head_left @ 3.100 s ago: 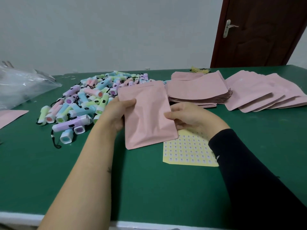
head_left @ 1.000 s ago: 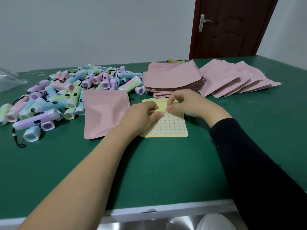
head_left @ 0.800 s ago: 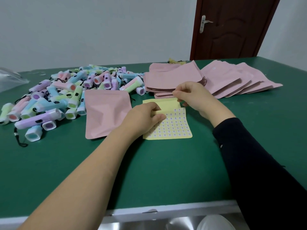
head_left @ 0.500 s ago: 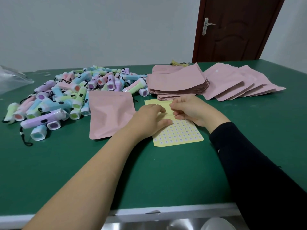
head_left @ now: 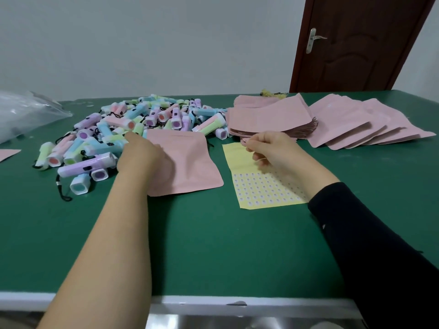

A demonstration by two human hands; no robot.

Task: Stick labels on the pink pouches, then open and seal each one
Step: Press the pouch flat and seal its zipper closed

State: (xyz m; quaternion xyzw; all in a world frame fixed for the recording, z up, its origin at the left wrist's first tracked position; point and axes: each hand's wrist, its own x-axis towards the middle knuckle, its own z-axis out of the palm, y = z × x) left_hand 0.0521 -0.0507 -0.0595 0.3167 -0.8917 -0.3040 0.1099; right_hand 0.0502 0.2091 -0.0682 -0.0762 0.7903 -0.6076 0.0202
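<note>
Pink film pouch (head_left: 190,162) lies flat on the green table (head_left: 213,245) between toy flashlights (head_left: 133,129) and label sheet (head_left: 261,188). It is likely light, floppy and slick, so best pinched at an edge. The left hand (head_left: 142,157) rests flat on it; the right hand (head_left: 273,150) curls in a pinch, any label too small to see.

1. Table (head_left: 213,245): dark green.
2. Pouch (head_left: 190,162) and stack of pouches (head_left: 268,117): plain pale pink.
3. Label sheet (head_left: 263,188): yellow, its lower part gridded with small pale dots.
4. Toy torches (head_left: 142,121): pastel pink, blue, green, purple.
5. Sleeve (head_left: 370,252): black. Door (head_left: 356,55): red-brown.
</note>
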